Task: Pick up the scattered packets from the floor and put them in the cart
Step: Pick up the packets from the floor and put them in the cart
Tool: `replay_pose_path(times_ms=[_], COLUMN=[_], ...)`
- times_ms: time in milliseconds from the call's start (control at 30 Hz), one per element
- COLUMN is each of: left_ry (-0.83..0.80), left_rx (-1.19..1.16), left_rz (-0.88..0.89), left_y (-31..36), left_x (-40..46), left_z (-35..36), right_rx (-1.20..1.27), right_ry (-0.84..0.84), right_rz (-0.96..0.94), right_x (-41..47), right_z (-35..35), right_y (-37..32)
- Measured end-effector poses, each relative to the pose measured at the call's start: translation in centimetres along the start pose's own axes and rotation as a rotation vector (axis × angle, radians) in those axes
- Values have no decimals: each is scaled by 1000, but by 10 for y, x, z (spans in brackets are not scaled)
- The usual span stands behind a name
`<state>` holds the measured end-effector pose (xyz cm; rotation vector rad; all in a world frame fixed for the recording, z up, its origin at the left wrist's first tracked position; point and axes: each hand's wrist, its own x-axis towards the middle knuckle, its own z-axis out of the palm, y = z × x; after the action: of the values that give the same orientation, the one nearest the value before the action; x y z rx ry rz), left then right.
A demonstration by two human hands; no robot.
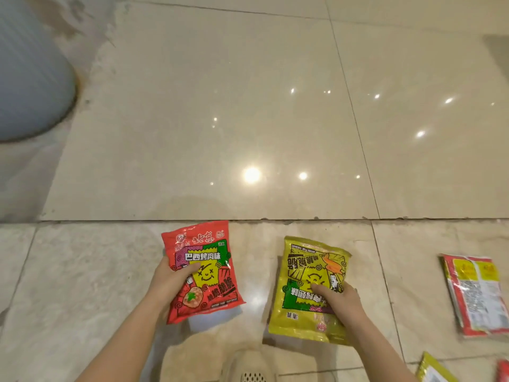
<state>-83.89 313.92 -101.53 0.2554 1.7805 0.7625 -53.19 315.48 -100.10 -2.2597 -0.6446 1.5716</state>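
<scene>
My left hand point(169, 282) holds a red snack packet point(205, 267) by its left edge, thumb across the front, lifted a little above the floor. My right hand point(340, 300) grips a yellow packet point(305, 274) at its lower right side, thumb on the printed face; the packet sits upside down, at or just above the tiles. On the floor at the right edge lies a red packet, back side up point(476, 295). A yellow packet corner point(432, 370) and a red sliver point(503, 370) show at the bottom right. No cart is in view.
The floor is glossy beige tile point(220, 119) with grout lines and lamp reflections. A grey ribbed round column or bin point(30, 78) stands at the upper left. My light-coloured shoe point(252, 366) is at the bottom centre, between my arms.
</scene>
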Motion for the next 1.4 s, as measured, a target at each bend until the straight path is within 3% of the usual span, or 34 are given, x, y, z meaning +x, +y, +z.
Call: replay_pose_path(times_ms=[167, 333, 633, 867, 1133, 1400], left_ry=[-56, -137, -166, -95, 163, 653], left_rx=[-118, -250, -370, -414, -624, -915], left_rz=[80, 187, 356, 460, 598, 669], left_y=[29, 91, 198, 227, 212, 109], left_x=[-76, -195, -476, -685, -837, -965], left_z=[-12, -48, -164, -269, -358, -445], right_rx=[81, 119, 239, 228, 125, -120], right_ry=[81, 126, -22, -178, -452, -911], right_rz=[-162, -358, -540, -680, -852, -1052], right_x=[-66, -190, -497, -725, -879, -1015], right_z=[-2, -29, -111, -143, -119, -47], right_y=[-27, -77, -164, -190, -204, -166])
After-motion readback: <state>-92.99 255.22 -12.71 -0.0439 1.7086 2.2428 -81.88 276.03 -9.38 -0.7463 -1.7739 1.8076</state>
